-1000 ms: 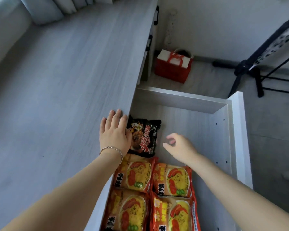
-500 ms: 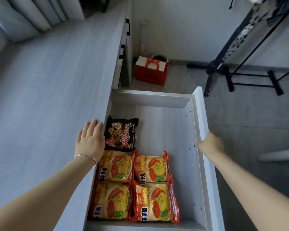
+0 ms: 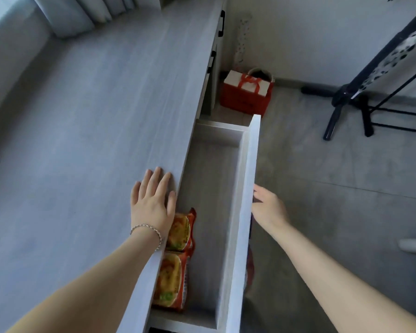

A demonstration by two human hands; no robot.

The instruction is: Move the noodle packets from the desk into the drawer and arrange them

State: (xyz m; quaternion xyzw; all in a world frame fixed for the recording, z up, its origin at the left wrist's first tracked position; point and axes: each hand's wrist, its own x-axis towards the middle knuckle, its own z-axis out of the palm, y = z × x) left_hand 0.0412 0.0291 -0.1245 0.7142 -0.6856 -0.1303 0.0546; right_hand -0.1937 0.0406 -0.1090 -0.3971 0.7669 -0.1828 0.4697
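The drawer [image 3: 243, 188] is pushed most of the way under the grey wooden desk [image 3: 94, 140]. Only two orange-and-yellow noodle packets [image 3: 178, 230] [image 3: 169, 282] show in the narrow gap; the other packets are hidden beneath the desk top. My left hand [image 3: 151, 203] lies flat on the desk at its edge, fingers spread, holding nothing. My right hand [image 3: 267, 207] presses against the outer face of the drawer front, fingers extended.
A red and white gift bag [image 3: 246, 92] stands on the floor beyond the drawer, by the wall. A black stand [image 3: 346, 102] with legs occupies the floor at the right. Curtains [image 3: 82, 13] hang behind the desk. Black drawer handles [image 3: 222, 22] show farther along.
The drawer has slid in under the desk, hiding the black packet and the left-hand orange ones. My right hand went from inside the drawer to its front panel. My left hand stayed put.
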